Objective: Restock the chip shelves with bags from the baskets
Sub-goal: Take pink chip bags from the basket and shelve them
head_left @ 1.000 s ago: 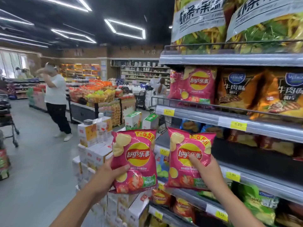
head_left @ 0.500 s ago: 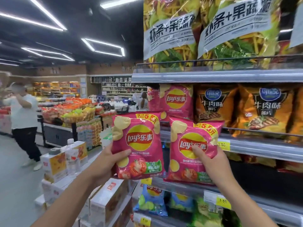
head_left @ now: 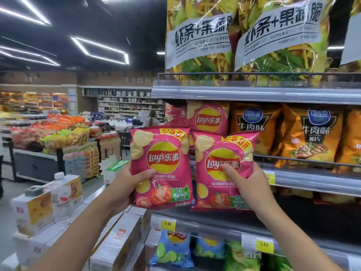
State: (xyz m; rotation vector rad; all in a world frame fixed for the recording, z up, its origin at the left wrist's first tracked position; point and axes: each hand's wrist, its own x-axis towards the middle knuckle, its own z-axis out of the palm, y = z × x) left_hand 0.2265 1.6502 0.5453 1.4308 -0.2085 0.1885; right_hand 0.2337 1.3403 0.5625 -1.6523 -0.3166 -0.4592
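Pink chip bag (head_left: 163, 156), glossy and puffed, stands upright in my left hand (head_left: 123, 186), thumb across its front, fingers wrapped behind. Beside it, a second pink bag (head_left: 215, 160), crinkly foil, pinched in my raised right hand (head_left: 248, 188), right before the grey metal shelf (head_left: 312, 178).

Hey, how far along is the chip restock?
Done: at least one pink Lay's bag stands on the shelf beside orange bags. In hand: the left hand grips a second pink bag, the right hand a third pink bag, both raised before that shelf. Left: placing both; remaining stock isn't visible.
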